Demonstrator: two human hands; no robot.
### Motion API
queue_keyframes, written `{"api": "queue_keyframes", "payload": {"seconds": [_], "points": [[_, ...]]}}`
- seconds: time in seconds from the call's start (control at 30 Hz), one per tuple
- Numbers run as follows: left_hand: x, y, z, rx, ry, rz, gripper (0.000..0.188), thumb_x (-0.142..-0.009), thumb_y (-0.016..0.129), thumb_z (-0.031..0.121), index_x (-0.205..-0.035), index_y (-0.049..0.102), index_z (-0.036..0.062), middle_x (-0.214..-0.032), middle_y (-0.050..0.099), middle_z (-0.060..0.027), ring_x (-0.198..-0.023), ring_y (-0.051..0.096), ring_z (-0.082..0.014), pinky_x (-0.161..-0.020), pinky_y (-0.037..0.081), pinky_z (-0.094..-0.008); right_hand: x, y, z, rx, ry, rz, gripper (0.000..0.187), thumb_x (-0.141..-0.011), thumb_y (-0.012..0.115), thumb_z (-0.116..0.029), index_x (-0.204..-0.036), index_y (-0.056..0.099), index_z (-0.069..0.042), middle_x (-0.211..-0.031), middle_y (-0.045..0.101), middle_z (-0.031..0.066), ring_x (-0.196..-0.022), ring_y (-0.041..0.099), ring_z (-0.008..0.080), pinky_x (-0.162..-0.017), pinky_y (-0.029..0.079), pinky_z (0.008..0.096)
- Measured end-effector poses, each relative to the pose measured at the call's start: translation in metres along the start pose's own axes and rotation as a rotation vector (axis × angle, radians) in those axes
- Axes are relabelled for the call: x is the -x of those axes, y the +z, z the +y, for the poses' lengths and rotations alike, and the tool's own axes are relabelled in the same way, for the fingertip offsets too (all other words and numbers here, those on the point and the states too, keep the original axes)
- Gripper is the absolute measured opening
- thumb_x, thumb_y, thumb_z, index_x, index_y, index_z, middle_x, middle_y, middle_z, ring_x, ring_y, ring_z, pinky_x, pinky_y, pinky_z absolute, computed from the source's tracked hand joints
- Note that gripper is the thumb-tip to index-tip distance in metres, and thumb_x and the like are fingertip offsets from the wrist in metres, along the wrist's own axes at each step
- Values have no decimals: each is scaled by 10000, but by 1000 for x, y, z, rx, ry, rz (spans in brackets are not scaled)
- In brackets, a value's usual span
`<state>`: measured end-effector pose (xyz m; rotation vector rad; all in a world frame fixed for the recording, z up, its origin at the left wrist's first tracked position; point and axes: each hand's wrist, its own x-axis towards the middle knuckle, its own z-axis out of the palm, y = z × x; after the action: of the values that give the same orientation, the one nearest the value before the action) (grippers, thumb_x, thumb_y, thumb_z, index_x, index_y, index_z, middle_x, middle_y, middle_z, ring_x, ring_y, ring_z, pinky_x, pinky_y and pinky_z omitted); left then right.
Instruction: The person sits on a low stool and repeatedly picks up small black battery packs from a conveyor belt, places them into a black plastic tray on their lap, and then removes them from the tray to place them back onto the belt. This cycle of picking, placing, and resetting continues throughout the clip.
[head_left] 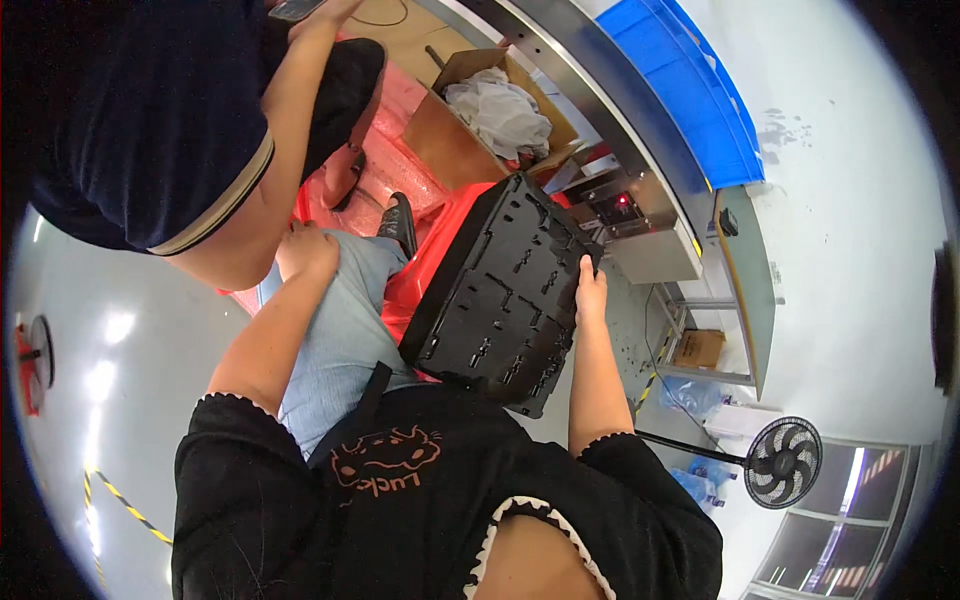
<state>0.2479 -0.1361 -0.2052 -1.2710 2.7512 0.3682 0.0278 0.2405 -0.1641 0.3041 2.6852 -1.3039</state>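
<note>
The right hand (592, 294) grips the black plastic tray (505, 300) by its edge, best kept steady; left hand (312, 254) rests on jeans (345, 335), finger spread unclear.

Black tray (500, 290), right hand (591, 290) gripping its right edge; left hand (308, 252) on jeans (335, 345). Far: cardboard box (450, 145). Far right: blue bin (670, 75). Near right: fan (783, 462).
</note>
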Motion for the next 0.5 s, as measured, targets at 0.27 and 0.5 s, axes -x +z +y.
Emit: {"api": "queue_keyframes", "payload": {"seconds": [0.27, 0.5], "points": [[-2, 5, -3, 30, 47, 7, 407, -799, 522, 351, -1010, 628, 20, -1104, 595, -165, -1083, 539, -313, -938, 372, -501, -14, 0, 14, 43, -51, 78, 767, -890, 517, -520, -1270, 405, 136, -1248, 505, 245, -1145, 505, 286, -967, 392, 349], [-2, 6, -1, 93, 79, 0, 416, -803, 545, 360, -1044, 621, 30, -1138, 589, -145, -1109, 523, -299, -964, 359, -495, -4, -1, 7, -76, -10, 51, 707, -895, 529, -506, -1261, 446, 94, -1225, 536, 176, -1098, 531, 242, -945, 406, 336]]}}
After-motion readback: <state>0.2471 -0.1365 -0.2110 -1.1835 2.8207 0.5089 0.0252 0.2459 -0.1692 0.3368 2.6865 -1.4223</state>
